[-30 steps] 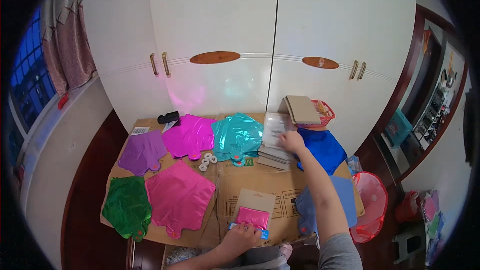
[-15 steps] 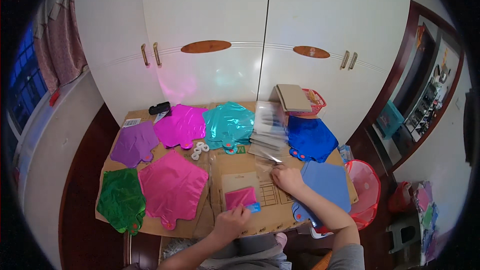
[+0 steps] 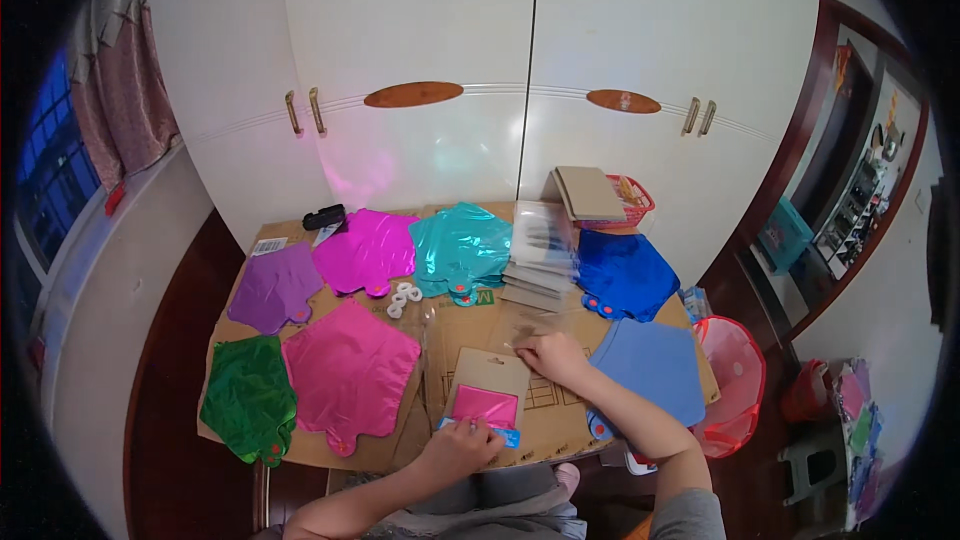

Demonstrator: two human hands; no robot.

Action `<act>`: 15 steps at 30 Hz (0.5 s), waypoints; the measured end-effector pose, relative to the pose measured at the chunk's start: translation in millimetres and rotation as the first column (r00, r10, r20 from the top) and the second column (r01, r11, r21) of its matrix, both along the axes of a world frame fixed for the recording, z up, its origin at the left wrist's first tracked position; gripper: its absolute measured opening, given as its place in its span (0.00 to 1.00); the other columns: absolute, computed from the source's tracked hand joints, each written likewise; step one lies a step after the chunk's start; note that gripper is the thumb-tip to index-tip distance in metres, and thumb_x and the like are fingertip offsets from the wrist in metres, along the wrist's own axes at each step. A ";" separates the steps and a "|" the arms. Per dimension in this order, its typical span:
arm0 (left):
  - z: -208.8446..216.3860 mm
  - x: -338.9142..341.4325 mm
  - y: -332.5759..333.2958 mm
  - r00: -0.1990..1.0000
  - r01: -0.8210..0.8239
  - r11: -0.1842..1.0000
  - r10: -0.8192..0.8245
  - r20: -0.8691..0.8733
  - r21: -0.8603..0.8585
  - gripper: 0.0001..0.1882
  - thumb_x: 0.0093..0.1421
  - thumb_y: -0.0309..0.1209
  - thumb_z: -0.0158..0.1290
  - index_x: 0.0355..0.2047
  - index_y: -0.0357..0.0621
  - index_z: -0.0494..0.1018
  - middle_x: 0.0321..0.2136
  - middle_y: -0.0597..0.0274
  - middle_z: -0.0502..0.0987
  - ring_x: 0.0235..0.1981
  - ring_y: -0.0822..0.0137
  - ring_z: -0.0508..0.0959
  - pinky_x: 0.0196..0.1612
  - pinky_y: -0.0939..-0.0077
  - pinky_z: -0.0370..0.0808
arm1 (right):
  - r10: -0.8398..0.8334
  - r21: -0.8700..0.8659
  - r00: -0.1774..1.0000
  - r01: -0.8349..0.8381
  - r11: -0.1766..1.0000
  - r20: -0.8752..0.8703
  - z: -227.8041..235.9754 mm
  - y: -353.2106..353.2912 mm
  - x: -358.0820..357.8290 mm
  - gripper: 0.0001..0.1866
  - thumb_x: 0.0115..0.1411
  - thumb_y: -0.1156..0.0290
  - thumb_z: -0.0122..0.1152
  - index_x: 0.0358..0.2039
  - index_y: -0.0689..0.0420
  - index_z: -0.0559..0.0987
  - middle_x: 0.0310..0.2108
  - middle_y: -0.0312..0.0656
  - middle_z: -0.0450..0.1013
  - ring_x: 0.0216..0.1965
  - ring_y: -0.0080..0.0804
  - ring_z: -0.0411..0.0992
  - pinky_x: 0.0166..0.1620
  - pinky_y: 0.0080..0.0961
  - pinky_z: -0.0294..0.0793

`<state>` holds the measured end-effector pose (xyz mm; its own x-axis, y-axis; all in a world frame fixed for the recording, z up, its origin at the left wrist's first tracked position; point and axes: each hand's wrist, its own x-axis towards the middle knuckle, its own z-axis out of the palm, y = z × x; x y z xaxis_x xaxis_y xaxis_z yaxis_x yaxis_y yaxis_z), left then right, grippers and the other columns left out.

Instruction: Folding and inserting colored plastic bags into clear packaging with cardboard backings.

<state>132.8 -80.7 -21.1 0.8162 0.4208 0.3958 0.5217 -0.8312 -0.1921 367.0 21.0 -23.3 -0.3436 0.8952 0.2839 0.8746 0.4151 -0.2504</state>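
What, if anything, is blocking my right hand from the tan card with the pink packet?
Nothing visible. Your right hand is beside the upper right corner of the tan card, seemingly pinching a clear sleeve. Your left hand is at the card's lower end.

The right arm point(image 3: 640, 420) wears a short grey sleeve point(image 3: 688, 516) (ending above the elbow point(image 3: 698, 454))

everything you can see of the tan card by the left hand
The card is a tan rectangle, seemingly cardboard, with a slot near its far edge. Slightly turned, it lies at the cardboard sheet's front. A shiny pink packet covers its lower middle, above a blue strip. The left hand touches its near end; whether the right hand touches its far right corner is unclear.
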 end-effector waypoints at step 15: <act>-8.8 8.7 1.3 1.000 0.016 1.000 -0.016 0.015 -0.012 0.06 0.47 0.32 0.51 0.25 0.47 0.67 0.26 0.59 0.73 0.25 0.66 0.76 0.24 0.75 0.75 | 0.244 0.218 0.947 -0.288 0.932 0.208 -6.6 -20.6 -28.5 0.08 0.48 0.71 0.54 0.30 0.55 0.77 0.28 0.37 0.69 0.33 0.33 0.72 0.29 0.30 0.75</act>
<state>141.5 -79.4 -29.9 0.8169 0.4129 0.4027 0.5112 -0.8417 -0.1740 338.5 0.4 -29.9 -0.6235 0.6750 0.3944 0.7438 0.6675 0.0336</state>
